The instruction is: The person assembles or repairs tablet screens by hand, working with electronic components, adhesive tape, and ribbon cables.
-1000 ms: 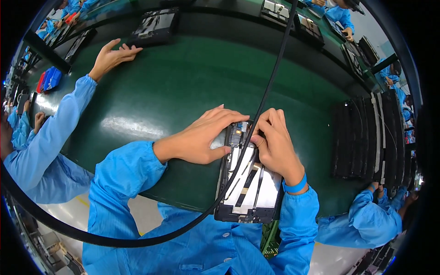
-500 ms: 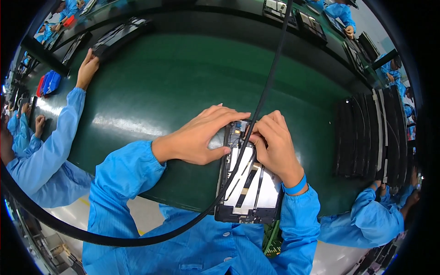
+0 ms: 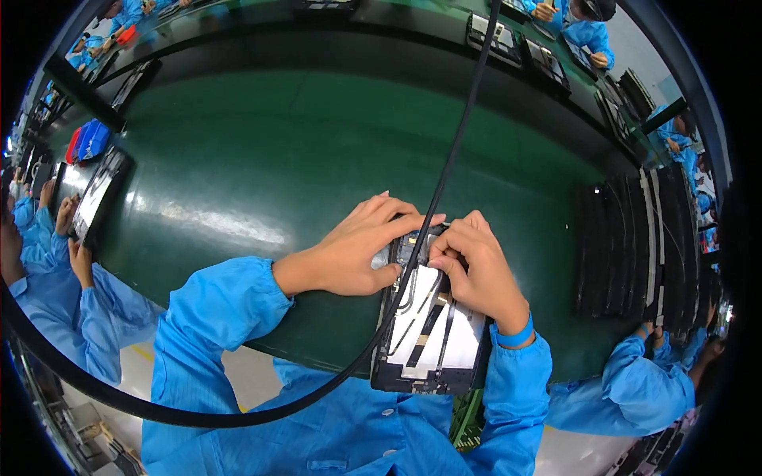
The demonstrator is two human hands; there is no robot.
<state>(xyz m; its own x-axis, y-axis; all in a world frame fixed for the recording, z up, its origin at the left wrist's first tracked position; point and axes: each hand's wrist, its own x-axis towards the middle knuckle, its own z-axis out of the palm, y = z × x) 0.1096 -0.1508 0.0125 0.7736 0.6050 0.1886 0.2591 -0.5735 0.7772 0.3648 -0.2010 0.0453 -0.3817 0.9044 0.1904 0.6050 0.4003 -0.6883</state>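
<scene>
An opened tablet (image 3: 425,341) lies at the near edge of the green table, its white battery panels and dark ribbon cables showing. My left hand (image 3: 349,252) steadies its upper left corner, the thumb against the left edge and the index finger along the top edge. Over the upper right part of the tablet is my right hand (image 3: 479,266), thumb and index finger pinched low against the inside. Whatever is between those fingertips is hidden. A blue band circles my right wrist. A thick black cord (image 3: 449,170) crosses in front of the tablet.
Black panel-like parts stand packed in a row (image 3: 635,246) at the right. On the left, a co-worker's hands hold another tablet (image 3: 101,194) near blue and red bins (image 3: 91,141). A dark raised shelf (image 3: 317,46) runs along the back, with more opened tablets (image 3: 494,38) on it.
The co-worker on the left has brought a tablet from the back shelf down to their side. My hands stay at the tablet's upper end, the right fingers shifted slightly.
</scene>
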